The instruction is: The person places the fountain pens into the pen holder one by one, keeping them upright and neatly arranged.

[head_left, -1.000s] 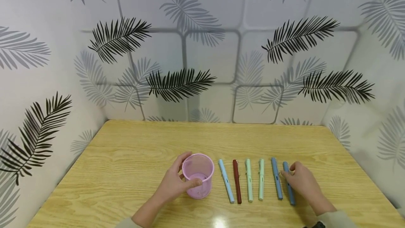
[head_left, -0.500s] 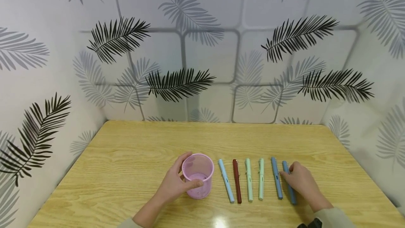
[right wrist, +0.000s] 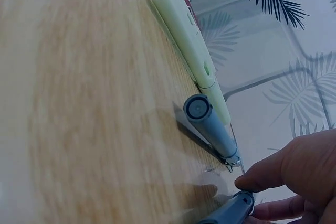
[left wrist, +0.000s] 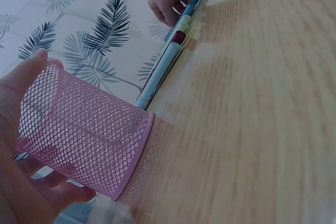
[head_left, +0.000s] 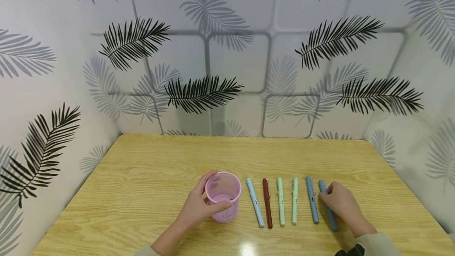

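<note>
My left hand (head_left: 199, 206) holds a pink mesh pen holder (head_left: 231, 213), its thumb over the near rim and its fingers round the far side. The holder stands upright on the table; no pen shows inside. To its right lies a row of capped pens: a light blue pen (head_left: 255, 204), a dark red pen (head_left: 267, 204), two pale green pens (head_left: 281, 202) and two dark blue pens. My right hand (head_left: 341, 201) pinches the rightmost blue pen (head_left: 332, 219) near its upper part. Beside it lies the other blue pen (right wrist: 214, 129), apart from the fingers.
All of this rests on a wooden table (head_left: 156, 165). Behind and at both sides stand walls with a leaf pattern (head_left: 234, 117). A dark band (head_left: 352, 250) shows at the right sleeve.
The lower end of the rightmost blue pen has swung slightly to the right under my right hand. The left hand and pen holder stay as they were.
</note>
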Tool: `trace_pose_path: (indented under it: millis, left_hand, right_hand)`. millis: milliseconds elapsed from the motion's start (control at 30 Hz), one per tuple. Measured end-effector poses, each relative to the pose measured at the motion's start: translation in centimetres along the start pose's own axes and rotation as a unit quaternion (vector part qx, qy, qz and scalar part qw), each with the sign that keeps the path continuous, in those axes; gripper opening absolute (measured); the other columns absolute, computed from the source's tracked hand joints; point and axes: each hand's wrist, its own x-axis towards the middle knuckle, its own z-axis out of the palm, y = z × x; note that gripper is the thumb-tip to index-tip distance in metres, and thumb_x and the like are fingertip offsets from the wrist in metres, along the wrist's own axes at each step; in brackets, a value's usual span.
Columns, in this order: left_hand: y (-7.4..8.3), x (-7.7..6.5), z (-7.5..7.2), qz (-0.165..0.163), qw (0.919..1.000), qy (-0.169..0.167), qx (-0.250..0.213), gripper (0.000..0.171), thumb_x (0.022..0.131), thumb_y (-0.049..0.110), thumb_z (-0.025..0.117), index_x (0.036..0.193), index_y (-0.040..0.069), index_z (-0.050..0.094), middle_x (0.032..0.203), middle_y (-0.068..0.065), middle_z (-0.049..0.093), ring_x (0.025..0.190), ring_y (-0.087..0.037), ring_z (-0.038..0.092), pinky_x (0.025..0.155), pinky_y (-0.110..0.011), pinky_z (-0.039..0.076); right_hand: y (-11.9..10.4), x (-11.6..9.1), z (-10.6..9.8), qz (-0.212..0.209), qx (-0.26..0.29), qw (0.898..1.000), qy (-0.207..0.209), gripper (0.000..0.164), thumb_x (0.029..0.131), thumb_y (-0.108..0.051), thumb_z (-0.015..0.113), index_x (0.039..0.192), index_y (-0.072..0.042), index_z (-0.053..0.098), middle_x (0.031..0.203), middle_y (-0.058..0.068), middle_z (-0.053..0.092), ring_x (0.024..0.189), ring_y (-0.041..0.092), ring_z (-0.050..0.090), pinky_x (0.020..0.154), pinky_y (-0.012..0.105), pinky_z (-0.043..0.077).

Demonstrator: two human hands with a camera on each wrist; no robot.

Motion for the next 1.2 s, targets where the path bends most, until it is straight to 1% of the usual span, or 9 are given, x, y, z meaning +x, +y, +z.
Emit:
trace_pose_path:
  millis: [167, 333, 467, 533, 700, 767, 867, 1000, 1200]
  left_hand:
    - [2.0, -0.5, 0.2, -0.007, 0.9999, -0.003, -0.009, 0.082, 0.069, 0.008, 0.082, 0.138, 0.008, 0.038, 0.135, -0.017, 0.041, 0.123, -0.036, 0.04, 0.091, -0.053, 0.043]
    - [2.3, -0.5, 0.2, -0.008, 0.9999, -0.007, -0.009, 0.081, 0.07, 0.008, 0.081, 0.139, 0.007, 0.037, 0.134, -0.018, 0.042, 0.122, -0.037, 0.04, 0.091, -0.053, 0.043]
    - [1.8, -0.4, 0.2, -0.003, 0.9999, -0.007, -0.01, 0.081, 0.071, 0.007, 0.081, 0.138, 0.006, 0.036, 0.132, -0.018, 0.042, 0.121, -0.038, 0.041, 0.089, -0.052, 0.045]
    - [1.1, -0.2, 0.3, 0.002, 0.9999, -0.004, -0.011, 0.081, 0.07, 0.007, 0.081, 0.138, 0.007, 0.036, 0.132, -0.017, 0.043, 0.12, -0.038, 0.041, 0.089, -0.052, 0.045]
    - [-0.8, 0.2, 0.3, 0.004, 0.9999, 0.002, -0.012, 0.081, 0.07, 0.008, 0.082, 0.138, 0.016, 0.039, 0.133, -0.01, 0.044, 0.121, -0.033, 0.042, 0.091, -0.051, 0.044]
    - [-1.2, 0.3, 0.2, 0.004, 0.9999, 0.004, -0.013, 0.08, 0.07, 0.009, 0.082, 0.137, 0.02, 0.04, 0.133, -0.008, 0.044, 0.12, -0.031, 0.042, 0.091, -0.049, 0.045]
    - [-1.3, 0.2, 0.2, 0.007, 0.9998, 0.003, -0.018, 0.081, 0.07, 0.01, 0.082, 0.137, 0.021, 0.039, 0.134, -0.008, 0.044, 0.12, -0.032, 0.042, 0.09, -0.049, 0.045]
    - [-1.4, 0.1, 0.2, 0.01, 0.9997, -0.002, -0.023, 0.082, 0.071, 0.01, 0.081, 0.139, 0.018, 0.037, 0.136, -0.01, 0.041, 0.121, -0.034, 0.041, 0.089, -0.05, 0.046]
    - [-1.1, 0.0, 0.2, 0.002, 0.9999, -0.001, -0.011, 0.08, 0.072, 0.013, 0.081, 0.139, 0.018, 0.038, 0.134, -0.008, 0.043, 0.12, -0.032, 0.043, 0.088, -0.046, 0.047]
  right_hand:
    - [0.0, -0.2, -0.4, -0.008, 0.012, 1.0, 0.021, 0.032, 0.087, -0.018, 0.055, 0.097, 0.013, 0.052, 0.08, 0.018, 0.058, 0.065, 0.023, 0.052, 0.054, 0.035, 0.045]
    - [-0.3, -0.8, -0.9, -0.02, 0.023, 0.999, 0.041, 0.035, 0.088, -0.019, 0.054, 0.102, 0.013, 0.05, 0.083, 0.02, 0.06, 0.064, 0.021, 0.054, 0.051, 0.033, 0.045]
    - [-0.6, -1.2, -1.2, -0.028, 0.049, 0.997, 0.052, 0.036, 0.09, -0.019, 0.052, 0.106, 0.013, 0.048, 0.089, 0.025, 0.06, 0.064, 0.021, 0.057, 0.051, 0.032, 0.047]
    - [-0.7, -1.4, -1.3, -0.03, 0.059, 0.996, 0.061, 0.036, 0.091, -0.019, 0.051, 0.107, 0.013, 0.047, 0.09, 0.026, 0.06, 0.064, 0.021, 0.058, 0.051, 0.032, 0.048]
    - [-1.0, -1.6, -1.6, -0.033, 0.07, 0.993, 0.089, 0.04, 0.092, -0.023, 0.051, 0.111, 0.012, 0.046, 0.092, 0.026, 0.058, 0.068, 0.025, 0.059, 0.053, 0.034, 0.048]
    - [-1.2, -1.8, -1.7, -0.037, 0.075, 0.991, 0.1, 0.041, 0.093, -0.025, 0.051, 0.113, 0.011, 0.046, 0.093, 0.026, 0.058, 0.069, 0.025, 0.059, 0.052, 0.034, 0.048]
    - [-1.8, -2.2, -1.7, -0.043, 0.101, 0.988, 0.108, 0.042, 0.094, -0.027, 0.051, 0.115, 0.01, 0.045, 0.094, 0.024, 0.058, 0.064, 0.022, 0.059, 0.05, 0.031, 0.049]
    - [-2.8, -2.8, -1.6, -0.053, 0.141, 0.982, 0.117, 0.041, 0.094, -0.026, 0.052, 0.117, 0.008, 0.045, 0.093, 0.02, 0.057, 0.063, 0.017, 0.057, 0.049, 0.027, 0.052]
    - [-4.1, -3.1, -1.5, -0.083, 0.158, 0.972, 0.151, 0.037, 0.093, -0.024, 0.055, 0.116, 0.005, 0.047, 0.093, 0.017, 0.056, 0.066, 0.017, 0.056, 0.049, 0.024, 0.052]
